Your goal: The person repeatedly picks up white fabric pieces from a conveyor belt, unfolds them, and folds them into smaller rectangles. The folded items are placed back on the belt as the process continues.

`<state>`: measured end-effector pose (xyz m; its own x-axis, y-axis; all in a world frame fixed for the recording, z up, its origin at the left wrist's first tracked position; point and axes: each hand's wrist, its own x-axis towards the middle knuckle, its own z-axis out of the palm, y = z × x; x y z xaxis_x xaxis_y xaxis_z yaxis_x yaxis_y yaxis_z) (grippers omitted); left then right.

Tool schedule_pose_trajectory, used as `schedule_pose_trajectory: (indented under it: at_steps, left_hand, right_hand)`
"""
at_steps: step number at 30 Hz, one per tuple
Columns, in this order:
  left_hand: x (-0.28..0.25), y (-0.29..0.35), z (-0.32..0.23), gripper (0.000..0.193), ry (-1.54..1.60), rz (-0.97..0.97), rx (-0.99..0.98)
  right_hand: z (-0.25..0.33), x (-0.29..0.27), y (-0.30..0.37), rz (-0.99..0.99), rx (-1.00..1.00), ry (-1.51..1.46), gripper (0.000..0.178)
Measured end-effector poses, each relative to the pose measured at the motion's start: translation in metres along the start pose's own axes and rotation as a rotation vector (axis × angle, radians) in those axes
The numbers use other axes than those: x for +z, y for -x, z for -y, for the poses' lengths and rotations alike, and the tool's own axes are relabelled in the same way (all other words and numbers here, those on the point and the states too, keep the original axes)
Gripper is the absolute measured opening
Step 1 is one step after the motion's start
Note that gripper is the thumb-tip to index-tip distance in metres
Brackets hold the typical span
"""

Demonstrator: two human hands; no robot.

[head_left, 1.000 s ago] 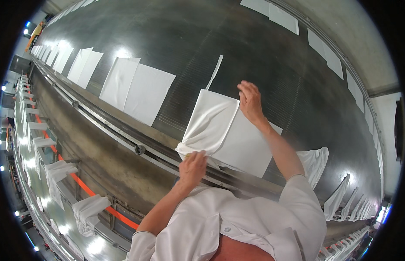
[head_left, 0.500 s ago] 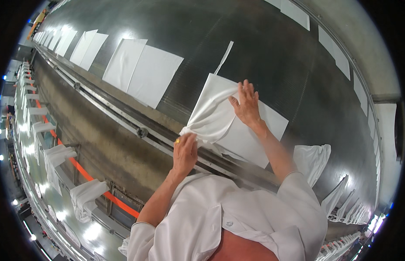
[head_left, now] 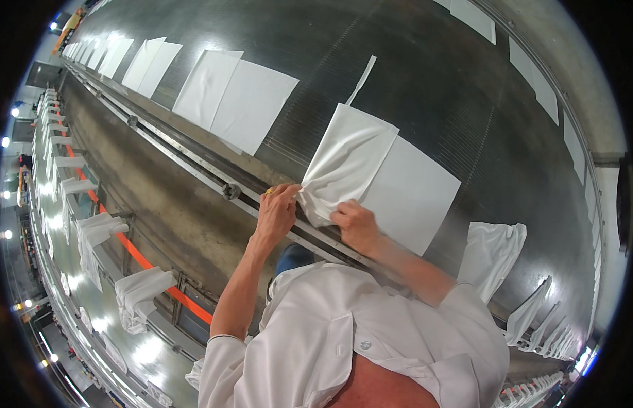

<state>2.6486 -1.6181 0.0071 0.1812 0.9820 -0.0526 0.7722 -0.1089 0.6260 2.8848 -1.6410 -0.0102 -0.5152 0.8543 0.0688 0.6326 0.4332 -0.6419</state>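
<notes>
A thin white fabric piece lies creased on the dark table, over the left part of a flat white rectangular sheet. My left hand, a yellow ring on one finger, pinches the fabric's near left corner at the table edge. At the fabric's near edge, a little to the right, my right hand has its fingers closed on it. Folds run from between the two hands toward the far side. Beyond the fabric's far corner a narrow white strip sticks out across the table.
Along the long dark table lie more white pieces to the left. Draped white cloths hang at the right. A metal rail follows the near edge. Behind it, at left, runs an orange band beside hanging cloths.
My right hand has come from the far side of the fabric to its near edge and closed there. The fabric now lies flatter at its far end. My left hand stays at its corner.
</notes>
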Motion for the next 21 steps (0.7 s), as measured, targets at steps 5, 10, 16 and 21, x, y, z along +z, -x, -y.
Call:
schedule_pose_trajectory:
  at_steps: [5, 10, 16, 21]
  left_hand:
    - [0.005, 0.002, 0.000, 0.032, -0.026, 0.036, 0.048]
    - [0.020, 0.010, -0.010, 0.030, -0.075, 0.044, 0.071]
    - [0.025, 0.014, -0.015, 0.025, -0.047, 0.046, 0.063]
    - [0.023, 0.010, -0.016, 0.013, 0.064, 0.084, 0.040]
  right_hand:
    - [-0.025, -0.058, 0.033, 0.235, 0.006, 0.231, 0.016]
    - [-0.017, -0.061, 0.045, 0.214, 0.061, 0.279, 0.016]
    - [0.019, -0.004, 0.035, -0.035, 0.199, 0.038, 0.021]
    - [0.008, 0.025, 0.015, 0.033, 0.249, 0.064, 0.007]
